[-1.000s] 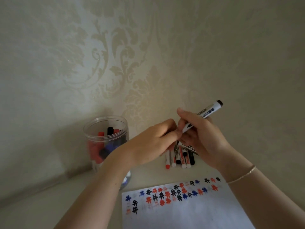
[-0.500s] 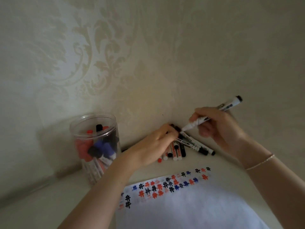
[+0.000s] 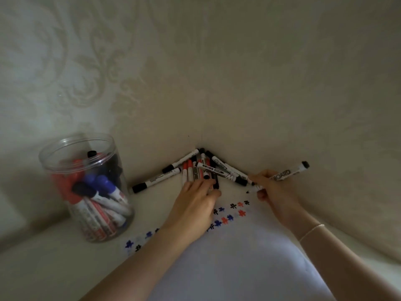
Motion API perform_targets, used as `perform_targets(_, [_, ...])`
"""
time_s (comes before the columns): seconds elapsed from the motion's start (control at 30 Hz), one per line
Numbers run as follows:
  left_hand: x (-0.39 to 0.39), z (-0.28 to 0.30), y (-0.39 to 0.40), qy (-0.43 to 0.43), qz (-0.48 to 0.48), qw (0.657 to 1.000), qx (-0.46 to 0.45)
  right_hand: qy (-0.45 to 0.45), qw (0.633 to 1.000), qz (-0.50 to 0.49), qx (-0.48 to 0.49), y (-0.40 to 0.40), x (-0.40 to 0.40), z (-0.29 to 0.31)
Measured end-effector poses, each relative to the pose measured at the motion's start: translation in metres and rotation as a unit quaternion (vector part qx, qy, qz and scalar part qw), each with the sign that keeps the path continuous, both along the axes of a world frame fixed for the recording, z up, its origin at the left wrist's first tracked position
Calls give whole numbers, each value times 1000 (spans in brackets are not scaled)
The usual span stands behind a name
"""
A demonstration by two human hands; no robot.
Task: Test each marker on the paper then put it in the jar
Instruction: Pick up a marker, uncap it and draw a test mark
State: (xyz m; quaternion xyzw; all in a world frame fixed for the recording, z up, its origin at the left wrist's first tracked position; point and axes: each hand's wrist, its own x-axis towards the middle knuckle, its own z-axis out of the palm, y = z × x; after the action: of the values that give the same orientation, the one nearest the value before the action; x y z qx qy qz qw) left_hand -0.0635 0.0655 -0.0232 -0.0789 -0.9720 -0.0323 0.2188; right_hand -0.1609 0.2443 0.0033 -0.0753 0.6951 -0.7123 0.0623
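My right hand [image 3: 276, 193] grips an uncapped black whiteboard marker [image 3: 282, 177], tip down just above the top right corner of the white paper [image 3: 238, 257]. Rows of black, red and blue test marks [image 3: 223, 220] run along the paper's top edge. My left hand [image 3: 193, 205] rests on that edge, its thumb and forefinger pinching a short black piece that looks like the cap [image 3: 215, 183]. A clear jar [image 3: 77, 137] at the left holds several red, blue and black markers. Several loose markers [image 3: 195, 170] lie in the corner, just beyond my left fingertips.
Patterned walls meet in a corner right behind the loose markers. One black marker [image 3: 156, 181] lies apart, between the jar and the pile. The pale tabletop [image 3: 54, 268] stretches in front of the jar.
My view tipped down toward the table. My right hand lowered the uncapped marker from mid-air to the paper's top right corner. My left hand dropped from the marker onto the paper's top edge.
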Motion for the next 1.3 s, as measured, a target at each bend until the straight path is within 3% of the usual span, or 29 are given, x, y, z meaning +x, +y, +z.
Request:
perform_targets(0.07, [3,0,15,-22,-62,996,53,7,1000,-19,-10,1,-2,-4])
perform_targets(0.13, [9,-2,30,-97,-111,984,100,19,999,-32,-5,1,-2,-8])
perform_targets(0.2, [14,-4,40,-188,-122,971,84,34,997,-57,32,1,-2,-11])
perform_targets(0.27, [16,-6,43,-221,-118,966,63,47,993,-82,74,2,-7,-15])
perform_targets(0.57, [16,-7,41,-229,-113,965,49,52,990,-82,100,-1,-11,-25])
perform_targets(0.77, [15,-9,39,-226,-109,967,50,108,981,-87,134,-6,-9,-26])
perform_targets(1.3, [14,-7,40,-222,-107,968,51,107,985,-79,111,-2,-8,-24])
